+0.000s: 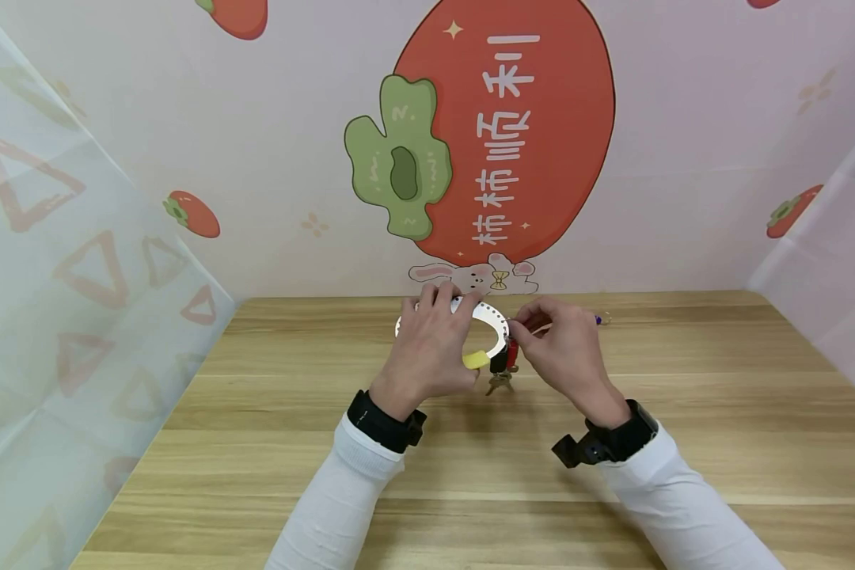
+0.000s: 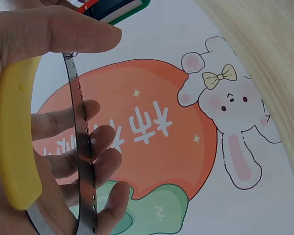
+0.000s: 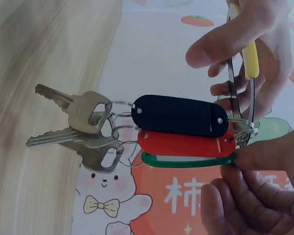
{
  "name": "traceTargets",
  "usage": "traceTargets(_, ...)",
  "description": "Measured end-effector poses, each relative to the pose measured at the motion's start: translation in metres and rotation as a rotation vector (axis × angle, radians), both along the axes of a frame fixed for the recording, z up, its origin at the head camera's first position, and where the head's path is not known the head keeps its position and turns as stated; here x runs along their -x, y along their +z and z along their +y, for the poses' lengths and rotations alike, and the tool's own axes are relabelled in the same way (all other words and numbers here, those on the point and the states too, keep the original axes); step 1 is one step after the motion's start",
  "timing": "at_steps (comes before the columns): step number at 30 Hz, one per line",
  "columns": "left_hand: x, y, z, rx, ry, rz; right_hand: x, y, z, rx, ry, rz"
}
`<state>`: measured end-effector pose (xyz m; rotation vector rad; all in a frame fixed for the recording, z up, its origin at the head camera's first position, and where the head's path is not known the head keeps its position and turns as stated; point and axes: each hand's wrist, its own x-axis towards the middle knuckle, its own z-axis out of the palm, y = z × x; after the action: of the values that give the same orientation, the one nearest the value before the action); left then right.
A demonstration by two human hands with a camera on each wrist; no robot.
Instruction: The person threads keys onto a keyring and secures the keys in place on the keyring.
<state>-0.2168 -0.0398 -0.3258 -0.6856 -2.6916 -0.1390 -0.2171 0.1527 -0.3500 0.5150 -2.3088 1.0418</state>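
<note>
My left hand [image 1: 431, 340] grips a perforated metal ring [image 1: 497, 315] with a yellow grip sleeve [image 2: 20, 132], the thumb on one side and the fingers on the other. From the ring's right side hang a black key tag [image 3: 179, 116], a red key tag [image 3: 186, 143] and a green key tag [image 3: 186, 160], on small wire rings [image 3: 245, 126]. Metal keys [image 3: 88, 115] dangle below the tags. At the tags' ringed ends, my right hand [image 1: 563, 340] pinches the green key tag with thumb and finger; its exact hold on the wire is partly hidden.
Beyond my right hand, a small blue item [image 1: 599, 320] with a clear loop lies on the wooden table [image 1: 470, 491]. A printed backdrop [image 1: 292, 158] rises at the table's far edge, with patterned sheets on both sides.
</note>
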Motion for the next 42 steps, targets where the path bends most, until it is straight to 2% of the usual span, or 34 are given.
traceTargets(8,-0.0021,-0.0013,-0.0007,0.028,-0.027,0.004,0.0009,0.0012,0.0031,-0.189,0.050,0.079)
traceTargets(20,-0.0025,-0.0033,-0.0006,0.038,-0.062,-0.009,0.0007,0.0041,0.0062,-0.394,0.135,0.186)
traceTargets(23,-0.0021,-0.0032,-0.0008,0.029,-0.051,-0.002,0.0008,0.0053,0.0067,-0.342,0.121,0.141)
traceTargets(29,-0.0012,-0.0025,-0.0006,-0.014,-0.023,0.020,0.0005,0.0056,0.0057,-0.144,0.061,0.018)
traceTargets(35,-0.0016,-0.0022,0.0016,-0.045,0.011,0.042,-0.0012,0.0032,0.0013,-0.034,-0.009,-0.013)
traceTargets(42,-0.0020,-0.0024,0.0022,-0.079,0.020,0.057,-0.0014,0.0031,0.0010,0.027,-0.021,-0.047)
